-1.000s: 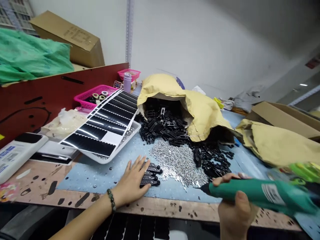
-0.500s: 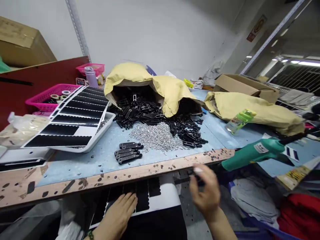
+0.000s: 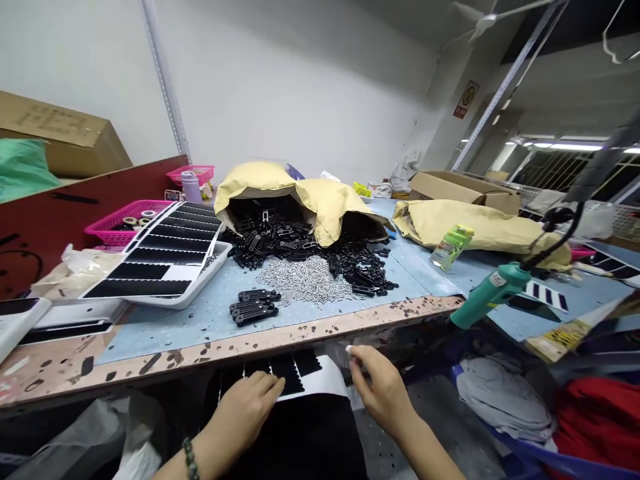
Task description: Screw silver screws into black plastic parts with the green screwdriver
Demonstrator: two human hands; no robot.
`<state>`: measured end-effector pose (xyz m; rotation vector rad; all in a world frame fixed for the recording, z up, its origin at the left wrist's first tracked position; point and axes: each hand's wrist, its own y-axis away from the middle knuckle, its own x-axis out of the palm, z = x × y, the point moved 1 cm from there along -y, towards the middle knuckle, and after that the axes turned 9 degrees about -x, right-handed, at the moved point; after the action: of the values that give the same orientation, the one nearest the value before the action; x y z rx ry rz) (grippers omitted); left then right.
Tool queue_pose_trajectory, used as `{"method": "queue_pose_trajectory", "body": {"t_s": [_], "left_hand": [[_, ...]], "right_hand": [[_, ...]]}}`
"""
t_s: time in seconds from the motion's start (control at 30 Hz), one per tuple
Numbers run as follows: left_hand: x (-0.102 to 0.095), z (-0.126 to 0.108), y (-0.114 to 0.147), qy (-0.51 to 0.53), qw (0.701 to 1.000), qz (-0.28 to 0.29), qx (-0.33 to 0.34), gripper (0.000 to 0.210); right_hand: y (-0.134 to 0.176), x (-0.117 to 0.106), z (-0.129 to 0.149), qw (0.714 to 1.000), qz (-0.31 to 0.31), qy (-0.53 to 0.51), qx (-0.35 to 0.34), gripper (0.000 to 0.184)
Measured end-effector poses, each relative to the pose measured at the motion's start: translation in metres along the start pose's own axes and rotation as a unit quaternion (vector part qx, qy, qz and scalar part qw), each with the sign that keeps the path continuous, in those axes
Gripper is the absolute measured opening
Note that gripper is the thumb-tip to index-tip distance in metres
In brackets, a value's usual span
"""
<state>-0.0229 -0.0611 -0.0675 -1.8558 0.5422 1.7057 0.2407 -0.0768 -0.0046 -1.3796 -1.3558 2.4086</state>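
Note:
On my lap lies a white sheet (image 3: pixel 325 380) with black scallop-edged strips (image 3: pixel 286 372), partly under the table edge. My left hand (image 3: pixel 250 403) rests on top of it, fingers lying over the strips and partly hidden from view. Just off the sheet's right end, my right hand (image 3: pixel 383 387) is raised with thumb and forefinger brought together. Whether anything small sits between those fingertips I cannot make out. On the table ahead, several black folding tool handles (image 3: pixel 254 307) lie in a small stack beside a heap of small silvery pins (image 3: pixel 305 280).
Yellow sacks (image 3: pixel 257 179) spill black parts (image 3: pixel 280 237) behind the pins. A white tray (image 3: pixel 200 283) bears another strip sheet (image 3: pixel 165 250) at left. To the right are a teal electric screwdriver (image 3: pixel 493 297), a green-capped bottle (image 3: pixel 450 247) and a blue bin (image 3: pixel 505 427) with cloth.
My right hand has moved left, closer to the sheet, and its thumb and forefinger have drawn together. My left hand stays on the sheet, its fingers more bent. The view has shifted.

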Motion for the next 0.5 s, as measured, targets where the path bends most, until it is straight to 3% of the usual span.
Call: {"method": "queue_pose_trajectory", "body": {"t_s": [0.13, 0.27, 0.37, 0.5], "left_hand": [[0.015, -0.044, 0.0, 0.019, 0.996, 0.059, 0.068, 0.046], [0.039, -0.076, -0.011, 0.039, 0.992, 0.086, 0.08, 0.027], [0.049, -0.077, -0.013, 0.059, 0.99, 0.088, 0.098, 0.029], [0.048, -0.064, -0.006, 0.105, 0.984, 0.095, 0.11, 0.026]], "right_hand": [[0.021, 0.013, -0.001, 0.995, 0.018, -0.026, 0.098, 0.023], [0.046, 0.061, 0.009, 0.957, 0.166, -0.004, 0.239, 0.038], [0.056, 0.092, 0.018, 0.927, 0.246, 0.02, 0.282, 0.058], [0.061, 0.102, 0.017, 0.915, 0.289, 0.021, 0.279, 0.062]]}}
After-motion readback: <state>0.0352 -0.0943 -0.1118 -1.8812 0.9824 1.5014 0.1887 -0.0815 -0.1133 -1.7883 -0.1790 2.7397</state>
